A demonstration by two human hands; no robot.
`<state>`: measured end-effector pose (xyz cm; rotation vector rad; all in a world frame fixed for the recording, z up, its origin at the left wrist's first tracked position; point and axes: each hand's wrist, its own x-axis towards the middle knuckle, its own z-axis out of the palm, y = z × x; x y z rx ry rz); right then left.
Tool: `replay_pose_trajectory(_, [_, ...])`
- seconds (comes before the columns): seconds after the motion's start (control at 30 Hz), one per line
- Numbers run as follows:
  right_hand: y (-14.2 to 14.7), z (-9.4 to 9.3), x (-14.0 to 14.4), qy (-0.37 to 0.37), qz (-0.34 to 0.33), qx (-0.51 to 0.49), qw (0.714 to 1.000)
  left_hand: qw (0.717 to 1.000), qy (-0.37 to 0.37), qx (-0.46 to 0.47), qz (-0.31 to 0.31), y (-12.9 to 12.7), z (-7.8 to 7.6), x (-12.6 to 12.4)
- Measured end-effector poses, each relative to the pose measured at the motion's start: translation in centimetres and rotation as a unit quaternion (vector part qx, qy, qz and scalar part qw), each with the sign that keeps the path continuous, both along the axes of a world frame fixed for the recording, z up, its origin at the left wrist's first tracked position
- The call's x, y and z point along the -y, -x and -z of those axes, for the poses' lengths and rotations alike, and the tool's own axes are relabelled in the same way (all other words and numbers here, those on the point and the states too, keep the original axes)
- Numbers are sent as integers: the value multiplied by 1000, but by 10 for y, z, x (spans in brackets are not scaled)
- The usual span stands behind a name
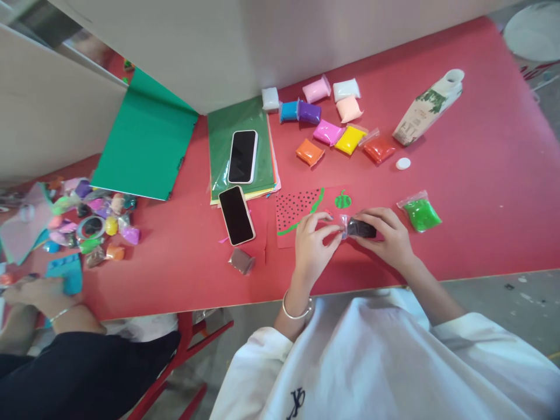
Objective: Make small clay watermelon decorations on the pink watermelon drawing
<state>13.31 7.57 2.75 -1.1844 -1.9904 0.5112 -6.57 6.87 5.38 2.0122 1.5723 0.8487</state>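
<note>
A small clear packet of black modelling clay is held between my two hands above the red table. My left hand pinches the packet's clear plastic end. Around its dark body are the fingers of my right hand. Just beyond my left hand lies a pink-red card with black dots and a green curved strip, partly covered by that hand. A small green striped watermelon shape sits at the card's right. To the right of my right hand rests a packet of bright green clay.
Several clay packets, among them an orange one, lie toward the back. Two phones are at left, one on a stack of coloured sheets. A carton stands at right near a white cap. A co-worker's hand is far left.
</note>
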Motion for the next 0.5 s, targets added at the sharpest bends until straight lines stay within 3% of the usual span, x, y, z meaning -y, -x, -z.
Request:
replay_pose_trajectory(0.27, [-1,2,4,-35,-18,-19,999,999,43,-1,5,-4,-2,5])
replay_pose_trajectory(0.5, [-2,-1,9,-15,-14,-20,1000,1000,-5,17,-8,-7,-4,14])
